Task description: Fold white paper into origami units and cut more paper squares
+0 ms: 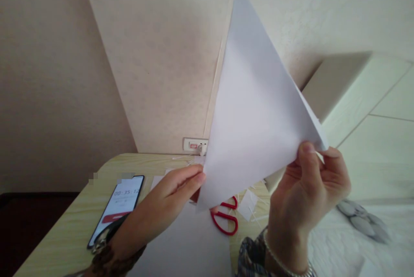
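Note:
A white sheet of paper (252,104), folded to a triangle, is held up in front of the wall with one corner pointing upward. My left hand (174,195) pinches its left edge near the lower corner, thumb on the near face and fingers partly hidden behind. At the lower right corner, my right hand (307,186) grips the paper between thumb and fingers, where the layers part slightly. Below the paper, red-handled scissors (226,223) lie on the table, their blades out of sight. More white paper (190,242) lies flat under my hands.
A phone (113,208) showing a running timer lies left on the wooden table (58,242). Paper scraps (248,203) lie right of the scissors. A wall socket (194,144) with a plug is behind the table. Pale bedding (343,247) is at the right.

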`<state>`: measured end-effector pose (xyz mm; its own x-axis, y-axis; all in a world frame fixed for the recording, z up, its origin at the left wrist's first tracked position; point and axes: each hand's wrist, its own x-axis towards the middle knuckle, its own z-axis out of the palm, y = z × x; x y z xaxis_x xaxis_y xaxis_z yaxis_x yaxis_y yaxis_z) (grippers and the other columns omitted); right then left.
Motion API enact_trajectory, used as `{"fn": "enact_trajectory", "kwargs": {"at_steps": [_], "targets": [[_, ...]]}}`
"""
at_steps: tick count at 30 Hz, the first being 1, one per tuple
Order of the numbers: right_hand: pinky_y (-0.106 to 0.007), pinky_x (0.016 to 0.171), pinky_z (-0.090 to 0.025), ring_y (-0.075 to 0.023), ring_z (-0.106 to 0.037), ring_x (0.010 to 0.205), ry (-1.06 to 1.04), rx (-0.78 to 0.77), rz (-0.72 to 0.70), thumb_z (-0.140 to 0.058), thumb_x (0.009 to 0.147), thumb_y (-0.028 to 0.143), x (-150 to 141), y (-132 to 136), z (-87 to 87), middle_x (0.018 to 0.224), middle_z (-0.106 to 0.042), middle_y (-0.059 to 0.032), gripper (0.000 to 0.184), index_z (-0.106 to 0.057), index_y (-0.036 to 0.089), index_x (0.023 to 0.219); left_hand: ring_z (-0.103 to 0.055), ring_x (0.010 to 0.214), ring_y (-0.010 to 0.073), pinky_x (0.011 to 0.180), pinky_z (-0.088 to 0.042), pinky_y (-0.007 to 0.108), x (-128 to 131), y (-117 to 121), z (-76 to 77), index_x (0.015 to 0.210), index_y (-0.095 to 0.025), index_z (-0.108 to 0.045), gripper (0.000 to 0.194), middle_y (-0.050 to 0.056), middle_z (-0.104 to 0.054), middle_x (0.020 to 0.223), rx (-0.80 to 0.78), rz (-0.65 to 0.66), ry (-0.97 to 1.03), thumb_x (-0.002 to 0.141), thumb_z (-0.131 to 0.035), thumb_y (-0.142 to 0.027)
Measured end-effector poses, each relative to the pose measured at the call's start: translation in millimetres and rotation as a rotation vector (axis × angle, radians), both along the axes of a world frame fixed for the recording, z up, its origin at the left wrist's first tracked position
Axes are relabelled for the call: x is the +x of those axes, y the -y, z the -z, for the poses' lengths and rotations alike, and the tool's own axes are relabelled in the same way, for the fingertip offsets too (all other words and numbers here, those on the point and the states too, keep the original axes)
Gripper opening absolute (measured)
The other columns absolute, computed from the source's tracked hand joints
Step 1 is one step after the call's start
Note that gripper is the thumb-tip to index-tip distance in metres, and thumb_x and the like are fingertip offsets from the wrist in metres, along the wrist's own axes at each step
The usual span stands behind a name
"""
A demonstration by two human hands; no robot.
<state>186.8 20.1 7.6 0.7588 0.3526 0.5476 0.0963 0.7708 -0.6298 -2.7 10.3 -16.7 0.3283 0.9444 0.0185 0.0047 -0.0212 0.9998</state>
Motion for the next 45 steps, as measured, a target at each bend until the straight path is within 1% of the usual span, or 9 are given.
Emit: {"fn": "enact_trajectory", "kwargs": {"at_steps": [4, 8, 16, 24, 28, 31, 34, 39, 45], "targets": [[-0.025, 0.055, -0.039, -0.0108, -0.048, 0.055, 0.006, 0.024, 0.007, -0.067, 0.079, 0.008, 3, 2, -0.4, 0.058, -0.050, 0.0068, 0.017, -0.062, 0.022, 0.072, -0.050, 0.037, 0.0126, 0.039, -0.040, 0.022, 12, 1, 11.4, 0.069, -0.023, -0.057, 0.028, -0.008, -0.054, 0.050, -0.011, -0.014, 0.014, 0.085, -0.063, -0.045], [-0.025, 0.056, -0.039, -0.0112, -0.049, 0.055, 0.048, 0.032, 0.047, -0.066, 0.081, 0.008, 4, 3, -0.3, 0.057, -0.046, 0.0076, 0.018, -0.060, 0.023, 0.072, -0.049, 0.039, 0.0109, 0.040, -0.037, 0.020, 19, 1, 15.1, 0.070, -0.023, -0.057, 0.028, -0.009, -0.050, 0.052, -0.003, -0.049, 0.044, 0.084, -0.064, -0.046], [-0.023, 0.061, -0.042, -0.0106, -0.053, 0.061, 0.023, 0.090, 0.080, -0.064, 0.082, 0.004, 6, 4, -1.9, 0.055, -0.046, 0.0083, 0.020, -0.062, 0.022, 0.072, -0.064, 0.061, 0.0172, 0.056, -0.047, 0.022, 11, -3, -1.3, 0.059, -0.022, -0.070, 0.018, -0.001, -0.070, 0.058, -0.040, 0.013, 0.063, 0.063, -0.084, -0.032], [-0.024, 0.061, -0.042, -0.0117, -0.053, 0.060, -0.066, 0.088, 0.095, -0.070, 0.076, 0.008, 9, 5, -4.4, 0.056, -0.048, 0.0079, 0.017, -0.063, 0.022, 0.068, -0.069, 0.058, 0.0172, 0.058, -0.050, 0.023, 9, -2, -0.5, 0.065, -0.023, -0.073, 0.012, -0.001, -0.075, 0.060, -0.097, 0.146, 0.041, 0.061, -0.084, -0.020], [-0.025, 0.061, -0.043, -0.0126, -0.050, 0.058, -0.093, 0.063, 0.103, -0.070, 0.077, 0.008, 10, 6, -5.4, 0.056, -0.047, 0.0075, 0.019, -0.064, 0.024, 0.069, -0.069, 0.053, 0.0163, 0.051, -0.046, 0.022, 9, 0, 4.2, 0.061, -0.022, -0.065, 0.019, -0.001, -0.071, 0.053, -0.124, 0.197, 0.033, 0.068, -0.081, -0.030], [-0.025, 0.062, -0.043, -0.0127, -0.051, 0.060, -0.087, 0.076, 0.114, -0.069, 0.078, 0.007, 12, 6, -4.7, 0.058, -0.047, 0.0073, 0.020, -0.062, 0.023, 0.070, -0.073, 0.057, 0.0189, 0.052, -0.048, 0.024, 11, 1, 5.8, 0.064, -0.021, -0.062, 0.029, 0.004, -0.076, 0.060, -0.146, 0.252, 0.024, 0.078, -0.071, -0.044], [-0.024, 0.063, -0.044, -0.0123, -0.054, 0.063, -0.053, 0.102, 0.129, -0.069, 0.077, 0.007, 14, 3, -3.3, 0.060, -0.051, 0.0073, 0.018, -0.060, 0.022, 0.071, -0.073, 0.057, 0.0182, 0.055, -0.049, 0.025, 11, 2, 5.0, 0.066, -0.018, -0.066, 0.034, 0.005, -0.077, 0.063, -0.154, 0.312, -0.007, 0.083, -0.066, -0.048], [-0.022, 0.065, -0.044, -0.0097, -0.053, 0.061, -0.047, 0.159, 0.167, -0.070, 0.075, 0.008, 15, -1, -3.4, 0.059, -0.053, 0.0096, 0.017, -0.058, 0.020, 0.072, -0.071, 0.054, 0.0153, 0.055, -0.047, 0.023, 8, -2, 6.8, 0.066, -0.017, -0.067, 0.024, 0.003, -0.077, 0.063, -0.156, 0.367, -0.028, 0.077, -0.069, -0.037], [-0.020, 0.059, -0.040, -0.0079, -0.047, 0.054, -0.010, 0.111, 0.136, -0.069, 0.077, 0.008, 12, 0, -1.6, 0.054, -0.047, 0.0108, 0.017, -0.059, 0.021, 0.071, -0.075, 0.059, 0.0171, 0.052, -0.048, 0.021, 4, -8, 14.1, 0.063, -0.019, -0.069, 0.013, 0.002, -0.080, 0.067, -0.138, 0.313, -0.077, 0.076, -0.065, -0.022]]}}
